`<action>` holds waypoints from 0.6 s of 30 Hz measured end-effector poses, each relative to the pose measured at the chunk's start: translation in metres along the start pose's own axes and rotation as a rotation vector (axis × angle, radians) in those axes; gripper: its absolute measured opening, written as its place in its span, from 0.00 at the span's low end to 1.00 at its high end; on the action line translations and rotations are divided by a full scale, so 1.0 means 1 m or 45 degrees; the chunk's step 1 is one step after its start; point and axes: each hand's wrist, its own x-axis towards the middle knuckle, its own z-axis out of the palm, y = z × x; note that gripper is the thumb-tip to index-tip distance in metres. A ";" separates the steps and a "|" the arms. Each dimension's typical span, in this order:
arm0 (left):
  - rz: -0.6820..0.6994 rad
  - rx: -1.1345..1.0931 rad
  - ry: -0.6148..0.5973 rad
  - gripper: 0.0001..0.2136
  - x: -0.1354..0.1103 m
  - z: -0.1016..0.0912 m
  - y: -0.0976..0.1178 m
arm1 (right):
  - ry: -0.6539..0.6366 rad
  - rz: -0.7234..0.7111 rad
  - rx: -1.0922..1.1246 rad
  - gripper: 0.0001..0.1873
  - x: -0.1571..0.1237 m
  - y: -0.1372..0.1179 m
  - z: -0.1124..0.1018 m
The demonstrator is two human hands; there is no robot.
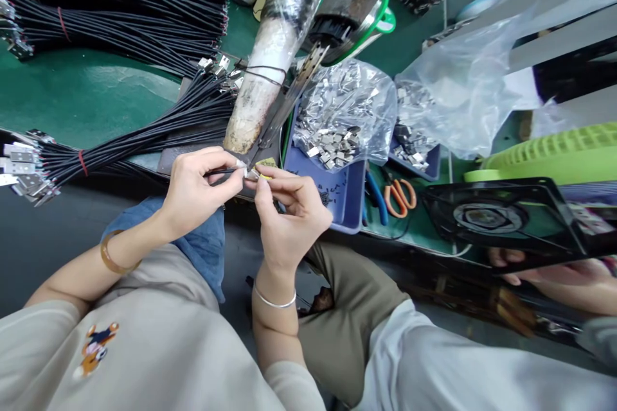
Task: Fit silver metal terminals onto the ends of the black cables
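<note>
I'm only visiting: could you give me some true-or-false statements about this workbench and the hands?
The left hand pinches a thin black wire. True.
The scissors have blue handles. False: they are orange.
The bag of metal clips lies on the blue tray. True.
The black cable bundles are tied with green bands. False: the bands are red.
The right hand lies flat on the table. False: its fingers pinch a small part beside the left hand.
</note>
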 end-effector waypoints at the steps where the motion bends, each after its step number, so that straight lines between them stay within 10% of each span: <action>1: -0.015 -0.008 -0.002 0.07 0.000 0.000 0.000 | -0.003 -0.005 -0.013 0.05 0.000 -0.001 0.000; 14: -0.230 -0.050 -0.119 0.07 -0.005 -0.002 0.006 | -0.086 -0.086 -0.068 0.06 -0.004 -0.003 -0.009; 18: -0.120 0.053 -0.367 0.07 -0.014 -0.012 0.002 | 0.228 -0.310 -0.084 0.03 -0.009 -0.007 -0.022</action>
